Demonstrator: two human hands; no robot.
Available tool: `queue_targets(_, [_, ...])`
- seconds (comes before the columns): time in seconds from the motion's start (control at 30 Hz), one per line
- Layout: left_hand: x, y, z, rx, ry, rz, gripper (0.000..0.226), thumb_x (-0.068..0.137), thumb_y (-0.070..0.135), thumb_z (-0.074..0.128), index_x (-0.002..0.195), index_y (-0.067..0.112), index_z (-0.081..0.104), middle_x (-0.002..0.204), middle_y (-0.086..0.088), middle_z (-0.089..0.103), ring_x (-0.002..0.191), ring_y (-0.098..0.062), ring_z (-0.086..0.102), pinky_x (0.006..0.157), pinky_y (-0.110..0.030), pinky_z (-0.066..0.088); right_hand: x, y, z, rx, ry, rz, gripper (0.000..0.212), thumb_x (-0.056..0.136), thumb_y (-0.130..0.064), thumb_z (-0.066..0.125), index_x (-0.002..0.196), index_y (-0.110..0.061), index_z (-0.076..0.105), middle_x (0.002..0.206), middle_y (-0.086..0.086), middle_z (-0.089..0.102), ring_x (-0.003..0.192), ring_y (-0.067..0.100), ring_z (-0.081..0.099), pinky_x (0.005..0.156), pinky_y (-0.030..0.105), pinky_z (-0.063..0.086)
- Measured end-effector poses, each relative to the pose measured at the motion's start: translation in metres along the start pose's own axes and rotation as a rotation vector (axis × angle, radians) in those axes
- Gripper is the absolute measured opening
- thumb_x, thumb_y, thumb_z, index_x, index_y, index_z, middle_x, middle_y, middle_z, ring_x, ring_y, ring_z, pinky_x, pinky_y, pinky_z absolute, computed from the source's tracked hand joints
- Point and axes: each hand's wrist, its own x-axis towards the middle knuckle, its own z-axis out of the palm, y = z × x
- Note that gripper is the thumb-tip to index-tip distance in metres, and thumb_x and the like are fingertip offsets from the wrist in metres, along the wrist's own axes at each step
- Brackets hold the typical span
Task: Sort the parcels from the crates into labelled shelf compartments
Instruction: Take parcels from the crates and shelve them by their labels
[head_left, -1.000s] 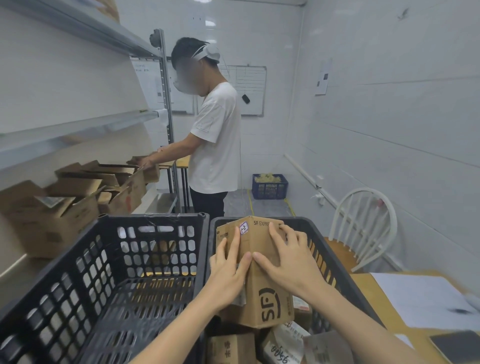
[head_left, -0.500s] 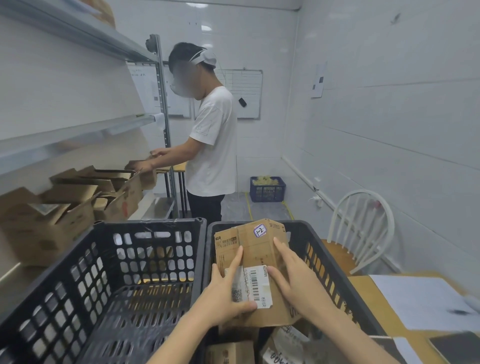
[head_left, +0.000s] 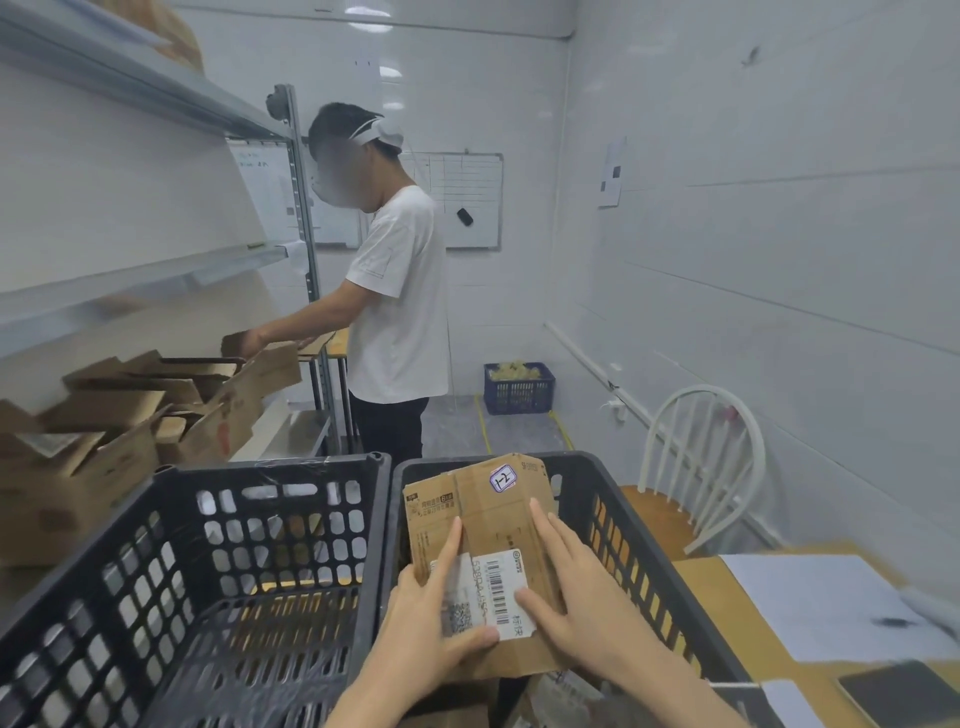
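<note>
I hold a brown cardboard parcel (head_left: 488, 525) above the right black crate (head_left: 618, 525). It carries a white barcode label near my fingers and a small sticker marked "12" at its top. My left hand (head_left: 431, 623) grips its lower left side, thumb across the label. My right hand (head_left: 576, 597) grips its right side, thumb on the label. More parcels (head_left: 550, 696) lie in the bottom of that crate, mostly hidden. The left black crate (head_left: 208, 571) holds nothing I can see. On my left stands the metal shelf (head_left: 156, 275).
Open cardboard boxes (head_left: 130, 415) fill the lower shelf on the left. Another person in a white shirt (head_left: 400, 301) stands ahead at the shelf's far end. A blue basket (head_left: 518, 387) sits on the floor behind. A white chair (head_left: 701, 457) and a wooden table with papers (head_left: 810, 608) are on the right.
I have turned the parcel in my hands: the side with the printed logo has gone and the barcode label now faces me. The parcel sits a little higher.
</note>
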Motion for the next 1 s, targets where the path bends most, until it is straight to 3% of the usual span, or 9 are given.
queue_targets(0.07, [-0.001,0.0,0.002,0.018,0.023,0.015,0.116,0.071,0.059,0.075,0.131,0.07,-0.024,0.136,0.008,0.026,0.132,-0.013,0.032,0.115,-0.039,0.031,-0.003,0.007,0.0,0.054,-0.011,-0.005,0.089,0.092,-0.05,0.051,0.142,-0.05,-0.022,0.161,-0.013,0.006,0.145,0.007,0.018,0.117,0.035,0.027])
queue_targets(0.2, [0.0,0.007,-0.004,0.045,0.093,0.085,0.114,0.069,0.06,0.076,0.139,0.062,-0.015,0.15,0.006,0.021,0.136,-0.012,0.023,0.116,-0.036,0.027,-0.007,0.014,-0.006,0.141,-0.009,0.038,0.079,0.093,-0.05,0.05,0.14,-0.051,-0.013,0.154,-0.017,0.026,0.133,0.003,0.039,0.11,0.032,0.037])
queue_targets(0.33, [0.001,0.021,-0.022,0.075,0.178,0.165,0.113,0.07,0.06,0.075,0.146,0.053,-0.008,0.157,0.008,0.011,0.14,-0.01,0.012,0.117,-0.037,0.021,-0.004,0.006,-0.017,0.2,0.038,0.019,0.079,0.095,-0.047,0.048,0.149,-0.037,-0.009,0.156,-0.022,0.012,0.136,-0.005,0.028,0.113,0.024,0.03])
queue_targets(0.47, [0.003,0.04,-0.041,0.101,0.251,0.259,0.108,0.072,0.06,0.073,0.143,0.052,-0.007,0.153,0.012,0.015,0.123,0.003,0.01,0.114,-0.029,0.022,0.006,-0.001,-0.031,0.238,0.102,-0.034,0.09,0.09,-0.053,0.054,0.148,-0.045,-0.015,0.157,-0.02,0.018,0.141,-0.002,0.023,0.116,0.033,0.03])
queue_targets(0.57, [0.007,0.047,-0.051,0.122,0.287,0.29,0.107,0.072,0.061,0.072,0.145,0.049,-0.005,0.152,0.014,0.016,0.117,0.007,0.007,0.113,-0.029,0.022,0.015,-0.005,-0.039,0.257,0.119,-0.043,0.095,0.087,-0.057,0.055,0.146,-0.047,-0.019,0.154,-0.017,0.026,0.141,0.003,0.029,0.113,0.04,0.036])
queue_targets(0.67, [0.011,0.049,-0.058,0.134,0.294,0.3,0.109,0.066,0.067,0.072,0.144,0.054,-0.004,0.158,0.015,0.007,0.126,0.003,0.007,0.115,-0.034,0.022,0.021,-0.011,-0.044,0.241,0.109,-0.043,0.093,0.093,-0.049,0.053,0.146,-0.042,-0.023,0.153,-0.015,0.029,0.13,-0.006,0.037,0.109,0.023,0.036])
queue_targets(0.8, [0.015,0.055,-0.07,0.035,0.272,0.34,0.116,0.053,0.079,0.067,0.146,0.06,-0.001,0.16,0.017,-0.01,0.147,-0.009,0.005,0.119,-0.041,0.021,0.027,-0.017,-0.051,0.263,0.137,-0.019,0.091,0.095,-0.043,0.051,0.144,-0.042,-0.026,0.152,-0.013,0.033,0.119,-0.009,0.045,0.09,0.0,0.034])
queue_targets(0.9, [0.017,0.061,-0.077,-0.004,0.282,0.378,0.117,0.056,0.072,0.072,0.147,0.059,0.0,0.158,0.019,-0.018,0.15,-0.008,-0.001,0.121,-0.039,0.019,0.032,-0.027,-0.062,0.255,0.184,-0.031,0.089,0.096,-0.041,0.051,0.144,-0.043,-0.024,0.152,-0.011,0.035,0.112,-0.009,0.046,0.079,-0.009,0.03])
queue_targets(1.0, [0.015,0.065,-0.078,-0.016,0.299,0.38,0.118,0.064,0.058,0.08,0.149,0.055,-0.002,0.158,0.018,-0.022,0.15,-0.009,-0.005,0.121,-0.04,0.017,0.03,-0.035,-0.067,0.202,0.208,-0.088,0.087,0.096,-0.044,0.05,0.143,-0.049,-0.022,0.158,-0.012,0.023,0.126,0.003,0.047,0.094,0.01,0.037])
